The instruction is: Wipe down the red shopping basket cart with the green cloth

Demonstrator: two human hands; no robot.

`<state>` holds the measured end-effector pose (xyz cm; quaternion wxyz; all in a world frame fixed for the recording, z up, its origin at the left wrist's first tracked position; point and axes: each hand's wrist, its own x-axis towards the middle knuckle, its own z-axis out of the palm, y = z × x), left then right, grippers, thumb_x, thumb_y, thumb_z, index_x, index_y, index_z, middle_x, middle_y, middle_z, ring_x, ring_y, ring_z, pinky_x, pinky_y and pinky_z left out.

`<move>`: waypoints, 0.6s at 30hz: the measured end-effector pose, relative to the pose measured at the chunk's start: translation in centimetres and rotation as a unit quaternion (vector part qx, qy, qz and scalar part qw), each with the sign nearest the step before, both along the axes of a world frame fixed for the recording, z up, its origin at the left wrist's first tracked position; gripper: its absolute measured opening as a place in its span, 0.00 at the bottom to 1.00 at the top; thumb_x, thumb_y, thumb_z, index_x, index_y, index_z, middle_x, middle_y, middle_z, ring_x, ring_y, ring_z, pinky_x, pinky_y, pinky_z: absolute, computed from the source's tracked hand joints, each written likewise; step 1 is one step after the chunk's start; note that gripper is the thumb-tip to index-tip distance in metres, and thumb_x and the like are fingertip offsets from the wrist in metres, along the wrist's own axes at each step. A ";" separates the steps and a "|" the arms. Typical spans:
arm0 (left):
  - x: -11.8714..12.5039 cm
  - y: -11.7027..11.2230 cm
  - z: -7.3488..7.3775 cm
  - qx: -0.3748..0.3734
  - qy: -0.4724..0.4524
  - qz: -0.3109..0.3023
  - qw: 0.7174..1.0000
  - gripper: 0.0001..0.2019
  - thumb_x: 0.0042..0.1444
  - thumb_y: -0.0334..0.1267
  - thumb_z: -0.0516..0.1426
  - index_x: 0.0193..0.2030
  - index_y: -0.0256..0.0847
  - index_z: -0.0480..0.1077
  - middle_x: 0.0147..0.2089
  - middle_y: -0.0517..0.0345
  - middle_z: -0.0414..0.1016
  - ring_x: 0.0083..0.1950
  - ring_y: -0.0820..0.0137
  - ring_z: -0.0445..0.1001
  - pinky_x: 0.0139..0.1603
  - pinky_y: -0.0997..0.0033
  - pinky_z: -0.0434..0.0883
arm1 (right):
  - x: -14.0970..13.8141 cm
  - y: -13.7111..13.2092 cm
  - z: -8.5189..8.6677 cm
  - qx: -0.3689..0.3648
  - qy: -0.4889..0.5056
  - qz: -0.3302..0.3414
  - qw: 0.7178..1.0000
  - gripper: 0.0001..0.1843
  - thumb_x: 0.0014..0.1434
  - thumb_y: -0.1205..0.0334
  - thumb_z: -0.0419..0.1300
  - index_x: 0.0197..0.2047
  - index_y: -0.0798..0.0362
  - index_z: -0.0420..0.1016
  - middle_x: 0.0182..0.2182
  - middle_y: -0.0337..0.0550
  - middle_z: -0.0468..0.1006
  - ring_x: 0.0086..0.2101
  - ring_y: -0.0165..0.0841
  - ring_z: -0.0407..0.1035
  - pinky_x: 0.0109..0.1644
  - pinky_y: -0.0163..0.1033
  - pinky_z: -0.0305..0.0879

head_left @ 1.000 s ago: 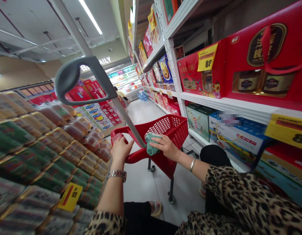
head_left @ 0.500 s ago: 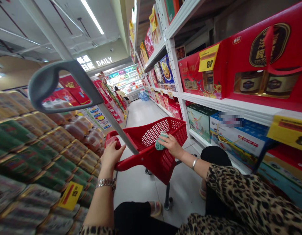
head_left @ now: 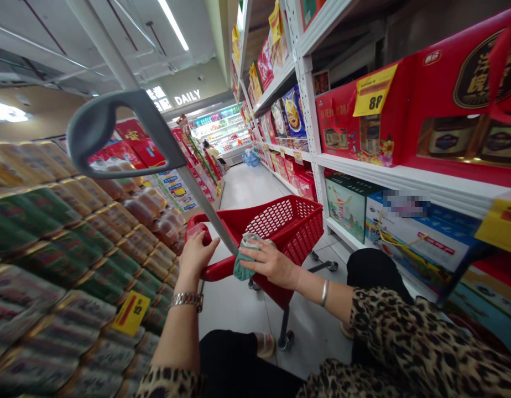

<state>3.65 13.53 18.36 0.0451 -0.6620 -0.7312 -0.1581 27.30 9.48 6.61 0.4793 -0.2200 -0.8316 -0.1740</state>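
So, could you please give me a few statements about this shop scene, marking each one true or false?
The right hand holds a green cloth against the red cart. True.
The left hand grips the grey loop handle. False: it rests on the cart's red rim.
A silver bangle is on the right arm. True.
The yellow tag marked 88 is on a green box. False: it is on a red box.
The cart stands on carpet. False: it stands on pale floor tiles.

pale tiled floor [head_left: 248, 187] is carrying red cart [head_left: 292, 243] on casters [head_left: 286, 339], white shelf [head_left: 405, 174] is holding red gift boxes [head_left: 436, 99], lower shelf [head_left: 343, 234] is supporting green box [head_left: 344, 205] and blue-and-white box [head_left: 405, 235]
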 end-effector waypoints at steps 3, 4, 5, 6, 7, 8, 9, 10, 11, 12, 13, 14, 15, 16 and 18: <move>0.1 0.0 0.0 -0.006 -0.007 0.003 1.000 0.20 0.59 0.56 0.55 0.48 0.44 0.75 0.50 0.48 0.80 0.55 0.57 0.76 0.52 0.62 0.70 | 0.4 -0.2 0.1 -0.020 -0.014 -0.017 1.000 0.19 0.69 0.71 0.59 0.57 0.43 0.79 0.62 0.43 0.77 0.71 0.44 0.54 0.74 0.68 0.47; 0.2 0.1 0.0 -0.004 -0.009 0.006 1.000 0.20 0.59 0.56 0.56 0.49 0.44 0.75 0.52 0.48 0.80 0.56 0.56 0.76 0.53 0.62 0.70 | 0.5 -0.3 0.2 -0.024 -0.015 -0.024 0.999 0.19 0.69 0.70 0.59 0.57 0.42 0.79 0.62 0.42 0.77 0.71 0.44 0.54 0.74 0.71 0.40; 0.4 0.1 0.0 0.000 -0.010 0.009 1.000 0.21 0.59 0.56 0.56 0.50 0.44 0.75 0.54 0.47 0.80 0.58 0.55 0.75 0.54 0.61 0.70 | 0.6 -0.3 0.3 -0.023 -0.015 -0.028 0.999 0.18 0.69 0.69 0.58 0.57 0.42 0.79 0.62 0.41 0.77 0.71 0.43 0.54 0.74 0.73 0.35; 0.5 0.1 -0.1 0.004 -0.011 0.012 1.000 0.22 0.59 0.56 0.56 0.52 0.44 0.74 0.56 0.46 0.79 0.59 0.55 0.74 0.55 0.61 0.70 | 0.7 -0.4 0.5 -0.020 -0.016 -0.030 0.999 0.18 0.70 0.69 0.58 0.57 0.42 0.78 0.62 0.41 0.77 0.71 0.42 0.55 0.74 0.73 0.31; 0.6 0.1 -0.1 0.009 -0.012 0.013 1.000 0.22 0.58 0.56 0.57 0.53 0.44 0.74 0.58 0.46 0.78 0.61 0.55 0.74 0.56 0.61 0.70 | 0.8 -0.4 0.6 -0.014 -0.019 -0.027 0.999 0.18 0.70 0.70 0.57 0.57 0.42 0.78 0.62 0.42 0.77 0.70 0.41 0.57 0.75 0.72 0.30; 0.7 0.1 -0.1 0.013 -0.013 0.013 1.000 0.23 0.58 0.56 0.57 0.54 0.44 0.74 0.59 0.45 0.78 0.62 0.54 0.73 0.56 0.61 0.70 | 1.0 -0.3 0.8 -0.007 -0.027 -0.021 0.999 0.18 0.70 0.70 0.56 0.57 0.43 0.78 0.62 0.42 0.77 0.70 0.41 0.58 0.75 0.71 0.30; 0.8 0.2 -0.2 0.016 -0.013 0.014 1.000 0.24 0.58 0.56 0.57 0.55 0.44 0.74 0.61 0.45 0.77 0.63 0.54 0.72 0.57 0.61 0.70 | 1.1 -0.2 1.0 -0.001 -0.037 -0.014 0.999 0.18 0.70 0.70 0.56 0.58 0.44 0.78 0.62 0.43 0.77 0.69 0.40 0.59 0.75 0.70 0.31; 0.8 0.2 -0.2 0.018 -0.012 0.014 1.000 0.24 0.58 0.56 0.57 0.55 0.44 0.73 0.61 0.44 0.77 0.63 0.54 0.72 0.57 0.61 0.70 | 1.3 0.0 1.1 0.003 -0.048 -0.008 0.999 0.18 0.71 0.70 0.55 0.58 0.45 0.78 0.62 0.44 0.77 0.69 0.40 0.60 0.76 0.69 0.34; 0.9 0.2 -0.3 0.019 -0.011 0.014 1.000 0.24 0.58 0.56 0.57 0.55 0.44 0.74 0.62 0.44 0.76 0.64 0.54 0.72 0.57 0.61 0.70 | 1.5 0.2 1.2 0.005 -0.058 -0.004 0.998 0.18 0.71 0.70 0.55 0.58 0.45 0.78 0.62 0.44 0.77 0.68 0.40 0.61 0.76 0.68 0.37; 0.9 0.2 -0.3 0.019 -0.011 0.014 1.000 0.24 0.59 0.56 0.57 0.55 0.43 0.74 0.61 0.44 0.76 0.63 0.54 0.72 0.57 0.60 0.70 | 1.6 0.3 1.3 0.004 -0.067 -0.003 0.998 0.18 0.71 0.69 0.54 0.58 0.45 0.77 0.62 0.44 0.76 0.68 0.40 0.62 0.75 0.67 0.40; 0.9 0.3 -0.3 0.020 -0.010 0.013 1.000 0.24 0.59 0.56 0.56 0.55 0.43 0.74 0.61 0.44 0.77 0.63 0.54 0.72 0.57 0.60 0.70 | 1.7 0.4 1.2 0.003 -0.073 -0.004 0.997 0.18 0.72 0.69 0.54 0.59 0.45 0.77 0.63 0.45 0.76 0.68 0.40 0.62 0.75 0.67 0.43; 0.9 0.3 -0.3 0.019 -0.009 0.013 1.000 0.23 0.59 0.56 0.56 0.54 0.44 0.74 0.61 0.45 0.77 0.63 0.54 0.72 0.57 0.61 0.70 | 1.8 0.5 1.1 0.003 -0.075 -0.006 0.997 0.18 0.72 0.69 0.55 0.59 0.45 0.77 0.63 0.45 0.76 0.68 0.41 0.61 0.74 0.67 0.45; 0.9 0.3 -0.3 0.019 -0.009 0.013 1.000 0.23 0.58 0.56 0.56 0.54 0.44 0.74 0.60 0.45 0.77 0.62 0.54 0.73 0.57 0.61 0.70 | 1.8 0.6 1.0 0.005 -0.074 -0.008 0.997 0.18 0.71 0.69 0.55 0.60 0.45 0.76 0.63 0.46 0.75 0.68 0.41 0.61 0.74 0.67 0.46; 0.9 0.3 -0.3 0.019 -0.008 0.013 1.000 0.23 0.58 0.56 0.57 0.53 0.44 0.74 0.59 0.45 0.78 0.62 0.54 0.73 0.56 0.61 0.70 | 1.7 0.7 0.8 0.009 -0.071 -0.010 0.997 0.19 0.71 0.69 0.56 0.60 0.46 0.76 0.63 0.48 0.75 0.68 0.42 0.61 0.73 0.68 0.48; 0.9 0.3 -0.2 0.017 -0.006 0.014 1.000 0.23 0.58 0.56 0.57 0.52 0.44 0.75 0.59 0.46 0.78 0.61 0.54 0.73 0.56 0.61 0.71 | 1.6 0.7 0.4 0.022 -0.065 -0.011 0.998 0.19 0.69 0.70 0.57 0.61 0.49 0.75 0.63 0.52 0.75 0.68 0.45 0.62 0.72 0.69 0.50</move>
